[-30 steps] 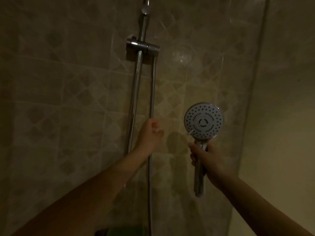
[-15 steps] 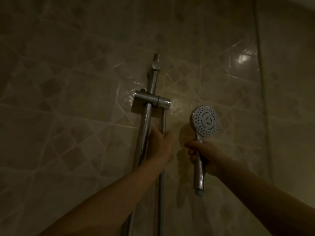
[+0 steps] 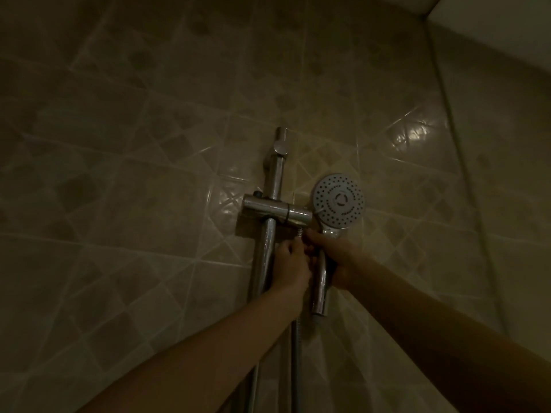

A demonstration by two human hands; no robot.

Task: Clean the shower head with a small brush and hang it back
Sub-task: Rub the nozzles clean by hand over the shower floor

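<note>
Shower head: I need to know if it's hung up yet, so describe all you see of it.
The shower head is handheld: a round pale face with dark nozzle holes around a central ring, on a shiny chrome handle. It stands upright, facing the camera, just right of the chrome holder, not seated in it. The right hand grips its handle; the left hand holds the hose beside it.

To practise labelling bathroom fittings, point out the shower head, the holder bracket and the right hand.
shower head (image 3: 339,201), head view, centre of its spray face.
holder bracket (image 3: 298,216), head view, its right chrome end.
right hand (image 3: 340,257), head view, back of the hand gripping the handle.
</note>
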